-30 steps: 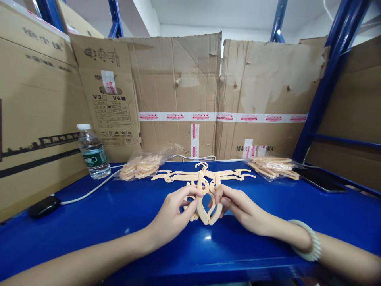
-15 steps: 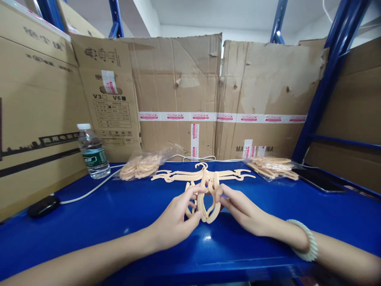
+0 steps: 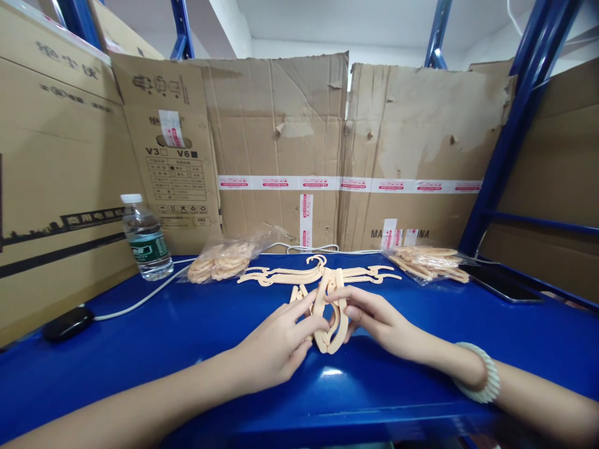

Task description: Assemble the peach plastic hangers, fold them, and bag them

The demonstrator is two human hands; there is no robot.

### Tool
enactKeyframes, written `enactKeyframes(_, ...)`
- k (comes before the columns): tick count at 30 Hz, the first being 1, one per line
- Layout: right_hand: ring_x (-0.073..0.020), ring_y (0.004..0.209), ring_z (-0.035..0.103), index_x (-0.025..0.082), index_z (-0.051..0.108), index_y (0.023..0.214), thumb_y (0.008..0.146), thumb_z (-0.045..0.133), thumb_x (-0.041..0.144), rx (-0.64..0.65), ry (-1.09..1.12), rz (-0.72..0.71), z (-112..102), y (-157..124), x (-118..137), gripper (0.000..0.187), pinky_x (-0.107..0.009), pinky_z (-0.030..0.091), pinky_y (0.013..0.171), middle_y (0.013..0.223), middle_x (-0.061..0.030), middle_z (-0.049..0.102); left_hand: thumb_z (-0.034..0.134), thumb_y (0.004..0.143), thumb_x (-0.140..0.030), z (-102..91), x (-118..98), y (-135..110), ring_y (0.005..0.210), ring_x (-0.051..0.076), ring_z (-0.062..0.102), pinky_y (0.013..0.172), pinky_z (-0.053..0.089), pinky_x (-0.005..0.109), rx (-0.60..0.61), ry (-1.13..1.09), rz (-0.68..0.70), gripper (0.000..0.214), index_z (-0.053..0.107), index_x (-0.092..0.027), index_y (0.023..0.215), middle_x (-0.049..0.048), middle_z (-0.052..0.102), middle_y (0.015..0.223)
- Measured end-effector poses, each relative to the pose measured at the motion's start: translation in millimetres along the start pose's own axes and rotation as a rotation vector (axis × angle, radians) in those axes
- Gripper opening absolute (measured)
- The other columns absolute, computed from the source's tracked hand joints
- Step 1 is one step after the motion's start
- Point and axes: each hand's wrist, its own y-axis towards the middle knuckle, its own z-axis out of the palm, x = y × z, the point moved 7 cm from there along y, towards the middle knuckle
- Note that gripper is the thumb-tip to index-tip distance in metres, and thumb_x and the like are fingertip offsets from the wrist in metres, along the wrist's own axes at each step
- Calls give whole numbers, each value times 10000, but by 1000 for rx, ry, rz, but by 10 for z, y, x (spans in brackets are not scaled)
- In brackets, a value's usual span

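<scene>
Both my hands meet at the middle of the blue shelf [image 3: 187, 337], pinching a small beige plastic hanger piece [image 3: 330, 340] that stands on its curved end. My left hand [image 3: 281, 343] grips its left side with fingers and thumb. My right hand [image 3: 369, 318], a pale bead bracelet on its wrist, grips the right side. Just behind lies a flat assembled beige hanger [image 3: 322, 273] with its arms spread left and right.
A bag of beige parts [image 3: 224, 259] lies at the back left, another bag [image 3: 430, 262] at the back right. A water bottle [image 3: 146, 240], a white cable and a black mouse [image 3: 68, 322] sit at left. A dark phone [image 3: 503, 282] lies at right. Cardboard walls surround the shelf.
The two halves of the piece have been pressed closer together and it has sunk lower onto the shelf. My left fingers have shifted forward over it.
</scene>
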Motion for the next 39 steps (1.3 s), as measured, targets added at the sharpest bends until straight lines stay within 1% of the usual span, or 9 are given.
enactKeyframes(4,-124,733,664,201,516,1228,949,479,377,-3,44,33,-1,0,-24,332,-291,579,701,917,-28,622,472,940,-240,-4,8,11,1044,259,562,846,457,384,2,190,15,215,583,-238,1124,139,450,1356)
enactKeyframes(11,-124,729,667,207,499,1288,937,505,383,14,73,35,22,1,23,393,-296,581,706,919,-33,638,453,914,-127,-38,-20,37,892,212,551,724,399,311,-5,278,-2,220,612,-242,1013,88,560,1154)
enactKeyframes(18,-151,762,679,230,453,1351,923,529,388,30,124,62,42,-10,32,463,-323,579,715,932,-47,666,386,950,-148,-53,-41,44,816,198,552,691,401,305,-35,268,23,249,620,-200,882,90,589,1022)
enactKeyframes(22,-153,743,657,240,464,1348,903,559,402,-4,140,95,-14,-9,-26,483,-317,567,682,876,-33,659,470,948,-254,-34,7,26,972,245,584,785,455,365,-60,209,14,193,580,-221,1103,115,570,1224)
enactKeyframes(25,-145,702,622,234,451,1359,887,573,429,-14,117,146,-84,7,-126,525,-326,550,672,826,-19,645,516,928,-274,-28,66,13,1158,260,525,932,437,415,-48,124,-41,388,440,-234,1306,113,520,1340)
enactKeyframes(27,-168,785,617,217,468,1349,885,567,447,-18,-10,164,-144,23,-182,527,-370,531,758,878,-38,650,520,916,-254,-32,102,3,1208,256,494,986,415,430,-30,80,-85,411,433,-244,1317,95,518,1351)
enactKeyframes(31,-240,1071,532,201,515,1322,924,460,486,-18,-483,95,-220,55,-181,492,-458,409,971,1148,-112,587,519,902,-285,-48,156,-25,1229,280,473,1023,395,469,-21,49,-148,364,511,-228,1260,100,531,1334)
enactKeyframes(35,-279,1074,481,192,422,1408,892,464,560,41,-869,83,-198,56,-197,635,-494,380,964,1142,-138,519,525,897,-324,2,151,-55,1287,301,409,1068,338,505,30,46,-159,418,491,-223,1301,107,489,1376)
enactKeyframes(39,-285,1048,472,221,393,1425,817,518,645,83,-975,110,-172,40,-213,751,-501,390,927,1137,-130,480,518,903,-325,34,96,-63,1292,291,403,1070,337,499,87,31,-148,444,458,-241,1335,99,475,1386)
